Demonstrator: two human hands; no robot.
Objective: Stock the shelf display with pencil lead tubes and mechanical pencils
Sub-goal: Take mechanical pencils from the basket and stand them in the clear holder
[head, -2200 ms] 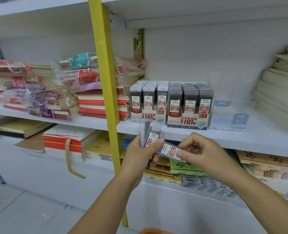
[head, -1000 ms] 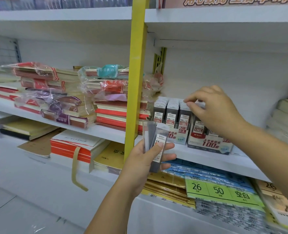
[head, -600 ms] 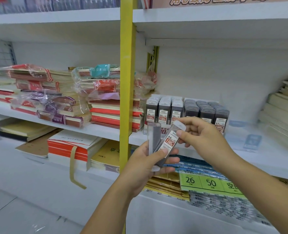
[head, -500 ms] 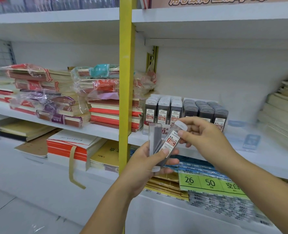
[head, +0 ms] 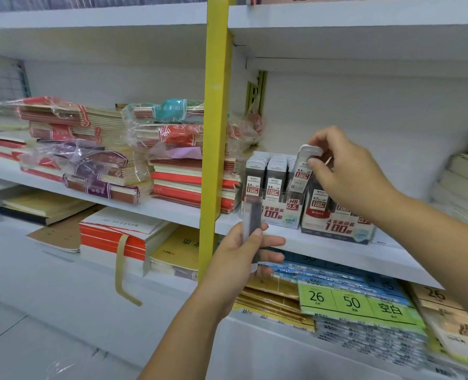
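Two clear display boxes of dark pencil lead tubes stand on the white shelf (head: 287,238): the 0.5 box (head: 275,215) on the left and the 0.7 box (head: 337,229) on the right. My right hand (head: 345,171) pinches one lead tube (head: 303,171) by its white cap, its lower end going into the right column of the 0.5 box. My left hand (head: 241,253) grips another lead tube (head: 250,223) upright, in front of the shelf edge below the 0.5 box.
A yellow upright post (head: 213,133) splits the shelving just left of the boxes. Wrapped notebook stacks (head: 172,160) fill the shelf to the left. Paper stacks (head: 466,182) sit at the far right. Green label packs (head: 356,303) lie on the lower shelf.
My right hand took one tube out of my left hand's bundle and carried it up to the 0.5 box. My left hand now holds fewer tubes.
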